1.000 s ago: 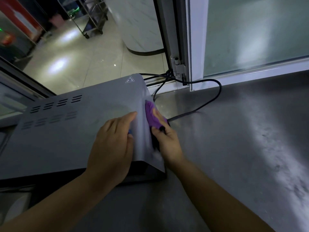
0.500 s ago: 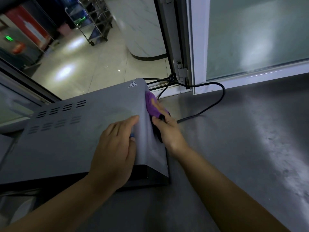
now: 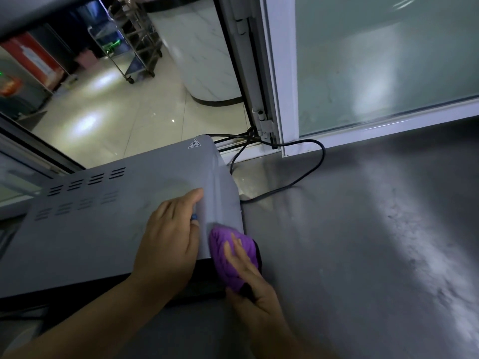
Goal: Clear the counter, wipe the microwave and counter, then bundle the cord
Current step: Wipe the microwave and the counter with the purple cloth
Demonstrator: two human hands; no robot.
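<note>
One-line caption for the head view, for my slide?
Left hand steadies the microwave while right hand wipes its side with a purple cloth.

A grey, dully gleaming counter (image 3: pixel 363 255) carries a grey microwave (image 3: pixel 103 216), which stands toward nine o'clock. A black cord (image 3: pixel 311 174) lies on the counter, looping from the microwave's far right corner out toward one o'clock, up to the white window frame (image 3: pixel 285 141).

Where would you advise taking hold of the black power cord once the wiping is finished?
Probably at the loop of the cord lying free on the counter, coming from above and the right. There it curves in the open, away from the microwave; its far end is tangled by the window frame.
</note>
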